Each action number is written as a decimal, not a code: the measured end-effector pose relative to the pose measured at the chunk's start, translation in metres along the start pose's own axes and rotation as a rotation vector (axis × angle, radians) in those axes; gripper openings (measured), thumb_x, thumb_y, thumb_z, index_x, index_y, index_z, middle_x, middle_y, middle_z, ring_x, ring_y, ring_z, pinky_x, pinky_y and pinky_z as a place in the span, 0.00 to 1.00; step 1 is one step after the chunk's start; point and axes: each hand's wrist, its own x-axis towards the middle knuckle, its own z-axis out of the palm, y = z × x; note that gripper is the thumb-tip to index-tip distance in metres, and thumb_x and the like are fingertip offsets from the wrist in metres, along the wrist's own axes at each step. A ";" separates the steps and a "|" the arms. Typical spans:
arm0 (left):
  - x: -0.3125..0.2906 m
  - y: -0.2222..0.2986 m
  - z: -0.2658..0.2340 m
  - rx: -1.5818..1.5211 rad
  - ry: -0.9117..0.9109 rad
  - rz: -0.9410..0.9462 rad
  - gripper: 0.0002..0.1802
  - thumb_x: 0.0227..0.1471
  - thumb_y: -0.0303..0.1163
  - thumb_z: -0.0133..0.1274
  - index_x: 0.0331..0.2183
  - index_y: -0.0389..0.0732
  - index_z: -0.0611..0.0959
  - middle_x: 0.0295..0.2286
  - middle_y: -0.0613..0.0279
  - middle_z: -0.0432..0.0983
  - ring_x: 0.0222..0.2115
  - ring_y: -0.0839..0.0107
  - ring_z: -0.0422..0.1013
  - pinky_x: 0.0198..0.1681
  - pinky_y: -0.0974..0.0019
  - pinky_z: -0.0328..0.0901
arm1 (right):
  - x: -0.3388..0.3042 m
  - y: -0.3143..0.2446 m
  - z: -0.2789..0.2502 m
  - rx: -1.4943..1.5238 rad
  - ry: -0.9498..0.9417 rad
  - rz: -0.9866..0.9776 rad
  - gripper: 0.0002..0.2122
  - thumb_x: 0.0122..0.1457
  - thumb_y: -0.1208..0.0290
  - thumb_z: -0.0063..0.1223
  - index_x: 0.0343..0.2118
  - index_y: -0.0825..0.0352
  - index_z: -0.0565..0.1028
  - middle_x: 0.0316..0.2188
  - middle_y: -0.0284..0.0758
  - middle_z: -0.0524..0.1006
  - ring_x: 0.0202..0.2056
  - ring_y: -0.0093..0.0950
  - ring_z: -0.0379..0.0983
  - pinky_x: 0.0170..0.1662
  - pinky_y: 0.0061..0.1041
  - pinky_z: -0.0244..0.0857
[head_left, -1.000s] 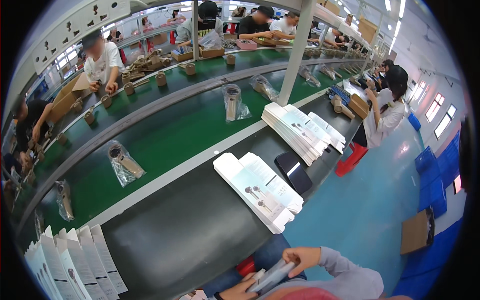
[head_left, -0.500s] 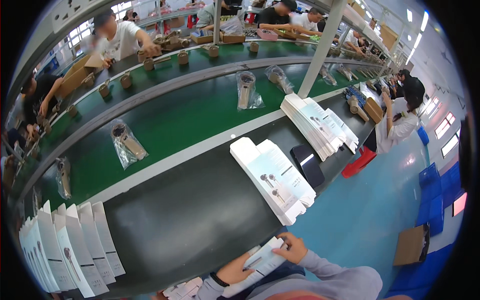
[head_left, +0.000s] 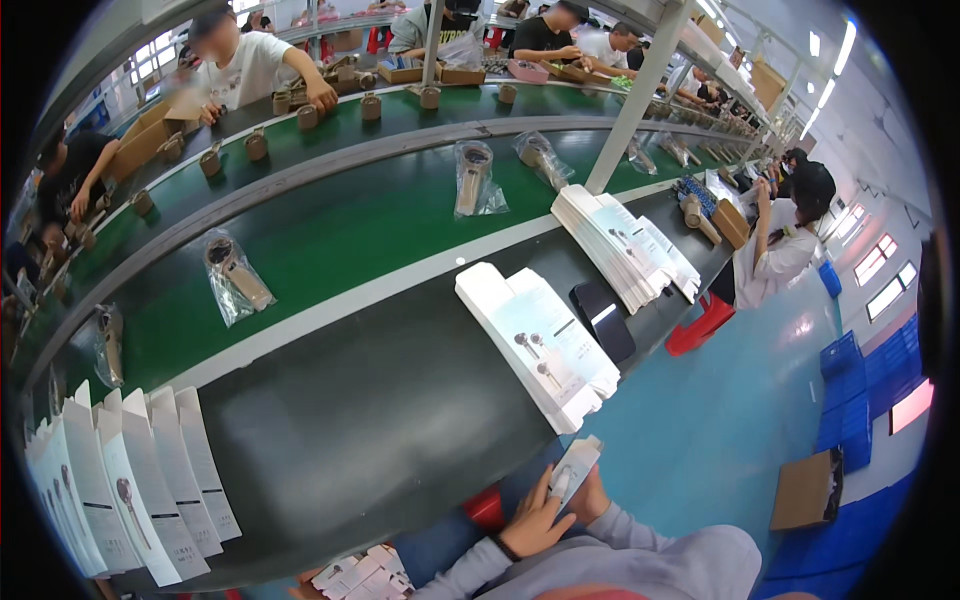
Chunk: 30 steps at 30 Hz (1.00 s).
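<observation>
Against half a second ago, the printed carton (head_left: 573, 468) is angled more steeply just off the near edge of the bench (head_left: 370, 420), the right hand (head_left: 594, 502) having shifted from its upper end to its right side; both hands grip it, left hand (head_left: 537, 522) fingers across its face, indicating handling in progress. Beyond the bench's far edge, a clear bag (head_left: 229, 306) contains one tan round-headed appliance (head_left: 250, 287); contents of the standing cartons (head_left: 145, 500) at the bench's left end cannot be determined.
</observation>
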 end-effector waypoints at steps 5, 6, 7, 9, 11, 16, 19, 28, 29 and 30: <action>0.011 0.008 0.009 -0.126 0.236 -0.028 0.38 0.45 0.37 0.52 0.53 0.30 0.55 0.52 0.39 0.48 0.50 0.42 0.52 0.52 0.54 0.52 | -0.036 -0.028 0.036 -0.665 -0.207 -0.390 0.45 0.46 0.61 0.60 0.59 0.66 0.38 0.57 0.38 0.50 0.58 0.31 0.49 0.58 0.32 0.44; 0.013 0.011 0.010 -0.098 0.269 -0.004 0.40 0.44 0.37 0.53 0.54 0.31 0.54 0.52 0.40 0.48 0.50 0.42 0.53 0.52 0.53 0.52 | -0.043 -0.038 0.048 -0.697 -0.097 -0.332 0.47 0.43 0.66 0.63 0.59 0.67 0.39 0.57 0.37 0.50 0.58 0.32 0.48 0.59 0.32 0.43; 0.013 0.020 0.008 -0.115 0.277 -0.008 0.43 0.43 0.39 0.55 0.54 0.31 0.53 0.52 0.41 0.48 0.50 0.43 0.53 0.52 0.54 0.52 | -0.047 -0.043 0.054 -0.774 -0.024 -0.356 0.45 0.43 0.70 0.63 0.58 0.68 0.41 0.56 0.39 0.52 0.57 0.32 0.49 0.59 0.32 0.44; 0.006 0.029 -0.010 -0.213 0.270 0.000 0.48 0.39 0.41 0.58 0.54 0.31 0.52 0.52 0.42 0.48 0.51 0.45 0.52 0.54 0.54 0.50 | -0.050 -0.054 0.073 -0.858 0.026 -0.375 0.38 0.42 0.73 0.62 0.55 0.69 0.50 0.51 0.39 0.60 0.53 0.31 0.57 0.56 0.31 0.50; -0.001 0.041 -0.038 -0.383 0.242 0.049 0.49 0.37 0.41 0.60 0.55 0.32 0.52 0.53 0.42 0.48 0.53 0.46 0.50 0.55 0.56 0.49 | -0.050 -0.063 0.082 -0.827 -0.005 -0.373 0.37 0.41 0.75 0.63 0.53 0.69 0.52 0.50 0.39 0.61 0.52 0.30 0.58 0.55 0.31 0.52; -0.012 0.038 -0.058 -0.318 0.533 0.295 0.49 0.37 0.42 0.62 0.56 0.41 0.53 0.54 0.43 0.50 0.55 0.50 0.49 0.54 0.55 0.50 | -0.048 -0.078 0.082 -1.044 -0.148 -0.238 0.40 0.35 0.74 0.65 0.53 0.68 0.53 0.52 0.37 0.57 0.53 0.28 0.56 0.54 0.29 0.51; -0.017 0.033 -0.058 -0.397 0.608 0.425 0.46 0.41 0.44 0.60 0.56 0.44 0.53 0.51 0.44 0.58 0.57 0.48 0.45 0.55 0.54 0.49 | -0.049 -0.069 0.102 -1.204 -0.236 -0.176 0.42 0.32 0.67 0.64 0.53 0.67 0.52 0.46 0.42 0.68 0.48 0.33 0.65 0.51 0.32 0.58; -0.037 0.037 -0.073 -0.193 0.417 0.252 0.30 0.51 0.55 0.41 0.46 0.43 0.72 0.37 0.58 0.74 0.56 0.48 0.49 0.52 0.35 0.38 | -0.036 -0.052 0.123 -1.242 -0.658 -0.116 0.44 0.32 0.70 0.62 0.56 0.67 0.50 0.51 0.38 0.58 0.51 0.30 0.58 0.53 0.27 0.52; -0.035 0.038 -0.073 -0.047 0.425 0.285 0.27 0.49 0.51 0.46 0.44 0.43 0.75 0.34 0.56 0.74 0.54 0.49 0.52 0.51 0.35 0.40 | -0.035 -0.052 0.124 -1.268 -0.662 -0.130 0.46 0.32 0.65 0.66 0.56 0.67 0.50 0.50 0.40 0.59 0.51 0.32 0.58 0.54 0.28 0.52; -0.035 0.038 -0.074 -0.045 0.425 0.287 0.27 0.49 0.51 0.46 0.44 0.43 0.75 0.34 0.56 0.74 0.54 0.49 0.52 0.51 0.35 0.40 | -0.034 -0.050 0.123 -1.268 -0.662 -0.133 0.46 0.32 0.65 0.66 0.56 0.67 0.50 0.50 0.40 0.59 0.51 0.32 0.58 0.54 0.28 0.52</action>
